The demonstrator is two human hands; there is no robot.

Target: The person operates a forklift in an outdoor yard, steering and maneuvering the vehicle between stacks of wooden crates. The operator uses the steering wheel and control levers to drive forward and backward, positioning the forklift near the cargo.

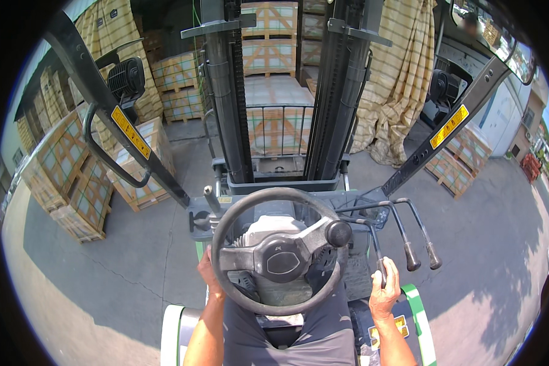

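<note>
I sit at the controls of a forklift. My right hand (384, 288) is closed around the black grip of the nearest control lever (377, 241), right of the steering wheel. Two more bent levers with dark knobs, a middle lever (412, 257) and an outer lever (433, 256), stand farther right, untouched. My left hand (208, 271) is at the left rim of the black steering wheel (279, 194); the rim passes in front of it and its fingers are mostly hidden. A round spinner knob (338, 233) sits on the wheel's upper right.
Ahead rises the dark mast (226, 110), with crated pallets (269, 55) stacked beyond it. Wooden crates (73, 177) stand at left, another crate stack (460, 160) at right. Tan striped curtains (393, 79) hang at the opening. A mirror (500, 36) is at upper right.
</note>
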